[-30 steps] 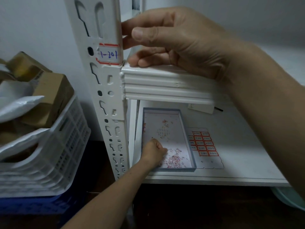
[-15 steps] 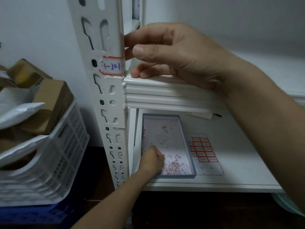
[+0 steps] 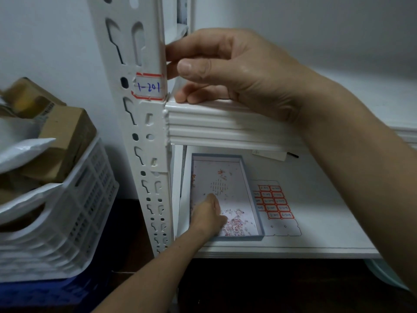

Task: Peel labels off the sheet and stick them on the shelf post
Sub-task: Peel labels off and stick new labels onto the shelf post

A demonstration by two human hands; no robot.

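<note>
A white label [image 3: 149, 88] with red bars and blue writing is stuck on the front of the white slotted shelf post [image 3: 144, 136]. My right hand [image 3: 225, 71] is just right of it. Its index finger touches the post's right edge, its thumb points at the label, and its lower fingers rest on the shelf beam [image 3: 225, 127]. The label sheet [image 3: 276, 204], with several red-framed labels, lies on the lower shelf. My left hand [image 3: 209, 218] rests knuckles-up inside a shallow grey box [image 3: 246, 177] holding red paper scraps; its fingertips are hidden.
A marker [image 3: 270, 154] lies at the back of the lower shelf board [image 3: 327, 222]. Left of the post, a white plastic crate [image 3: 74, 222] full of cardboard parcels and white mailers sits on a blue crate [image 3: 45, 294]. The floor below is dark.
The view has tilted up, so post and label sit lower in frame. My right hand stays against the post edge. My left hand stays in the box.
</note>
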